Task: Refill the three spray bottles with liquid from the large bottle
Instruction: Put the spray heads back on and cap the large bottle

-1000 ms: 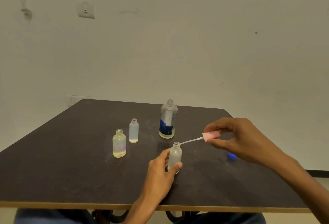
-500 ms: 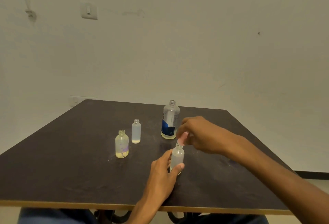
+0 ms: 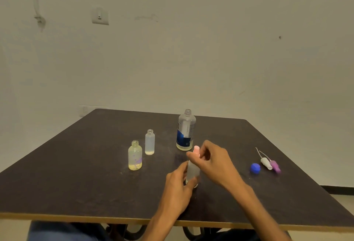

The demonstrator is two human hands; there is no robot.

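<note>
While the left hand (image 3: 177, 185) grips the frosted bottle (image 3: 192, 171) upright on the surface (image 3: 76, 183), the right hand (image 3: 212, 161) pinches the pink sprayer (image 3: 196, 149) at that bottle's neck, fingers curled round it. I judge this to be the capping of the first bottle, though how full it is cannot be told through the frosting and the fingers. Two more small bottles stand open to the left: a yellowish one (image 3: 135, 156) and, just behind it, a clear one (image 3: 149, 143), each with only a shallow layer of liquid at the bottom. Their sprayers, white (image 3: 266, 163) and purple (image 3: 274, 166), lie side by side at the right, beside a blue cap (image 3: 255, 168). Behind the hands stands the large bottle (image 3: 185, 131), uncapped, with only a little liquid at its base. So two refills and two cappings appear to remain.
</note>
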